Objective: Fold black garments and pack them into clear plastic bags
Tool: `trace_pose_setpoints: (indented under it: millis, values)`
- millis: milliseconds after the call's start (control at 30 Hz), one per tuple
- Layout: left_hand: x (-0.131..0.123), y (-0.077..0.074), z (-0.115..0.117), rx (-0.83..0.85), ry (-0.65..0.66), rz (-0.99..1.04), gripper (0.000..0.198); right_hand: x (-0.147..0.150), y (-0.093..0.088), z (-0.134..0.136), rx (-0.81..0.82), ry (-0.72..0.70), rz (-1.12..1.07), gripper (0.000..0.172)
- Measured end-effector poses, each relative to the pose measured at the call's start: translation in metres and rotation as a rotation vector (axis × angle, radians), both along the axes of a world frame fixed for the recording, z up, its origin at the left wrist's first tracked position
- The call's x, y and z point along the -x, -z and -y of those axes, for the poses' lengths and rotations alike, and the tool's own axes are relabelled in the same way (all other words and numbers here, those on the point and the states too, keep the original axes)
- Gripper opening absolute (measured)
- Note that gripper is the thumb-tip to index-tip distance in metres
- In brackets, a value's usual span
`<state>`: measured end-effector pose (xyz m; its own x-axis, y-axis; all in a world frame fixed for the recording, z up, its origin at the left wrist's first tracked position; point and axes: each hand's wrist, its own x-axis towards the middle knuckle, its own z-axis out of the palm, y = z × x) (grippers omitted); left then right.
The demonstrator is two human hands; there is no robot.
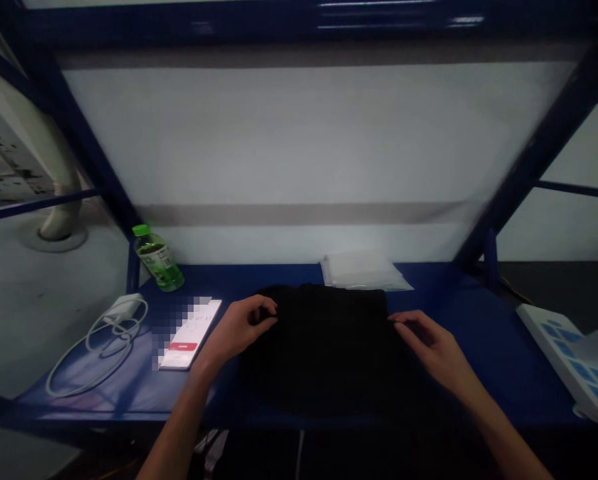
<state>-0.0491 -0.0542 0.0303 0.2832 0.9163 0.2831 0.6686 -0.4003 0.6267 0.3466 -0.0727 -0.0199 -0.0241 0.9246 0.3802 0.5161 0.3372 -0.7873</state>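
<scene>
A black cloth, perhaps a folded garment, lies spread in front of me on a blue tabletop. Its folds are hard to make out in the dim light. At its left edge, my left hand is closed, thumb and fingertips pinching the fabric. My right hand pinches the opposite edge near the upper right corner, thumb against forefinger. Just behind the cloth rests a stack of clear plastic bags. A lit phone lies close to my left forearm.
On the left are a green drink bottle and a white charger with a looped cable. A white tray-like object with blue patches sits at the far right. Blue frame posts flank the table; a pale wall stands behind.
</scene>
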Motion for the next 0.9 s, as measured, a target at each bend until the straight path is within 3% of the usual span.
trace_pose_setpoints:
  millis: [100, 200, 333, 467, 567, 733, 833, 900]
  values:
    - [0.003, -0.006, 0.014, 0.046, 0.014, 0.011, 0.015, -0.002, -0.007, 0.011, 0.037, 0.005, -0.216, 0.021]
    - [0.008, -0.012, 0.026, 0.078, 0.064, -0.017, 0.023, -0.006, -0.012, 0.027, 0.05, -0.027, -0.278, 0.02]
    - [0.017, -0.014, 0.037, 0.164, 0.167, -0.107, 0.015, -0.009, -0.015, 0.045, 0.135, -0.21, -0.16, 0.014]
    - [0.022, -0.008, 0.042, 0.224, 0.223, -0.143, 0.015, -0.003, -0.017, 0.057, 0.219, -0.443, 0.065, 0.01]
    - [0.021, -0.002, 0.043, 0.234, 0.247, -0.146, 0.02, 0.003, -0.017, 0.062, 0.25, -0.516, 0.197, 0.009]
    - [0.02, -0.009, 0.038, 0.234, 0.255, -0.215, 0.026, 0.006, -0.019, 0.064, 0.254, -0.534, 0.211, 0.014]
    - [0.017, -0.03, 0.03, 0.168, 0.159, -0.275, 0.026, 0.003, -0.021, 0.057, 0.259, -0.468, 0.172, 0.021]
    - [0.01, -0.045, 0.02, 0.061, 0.069, -0.282, 0.024, 0.0, -0.022, 0.048, 0.229, -0.351, 0.16, 0.024]
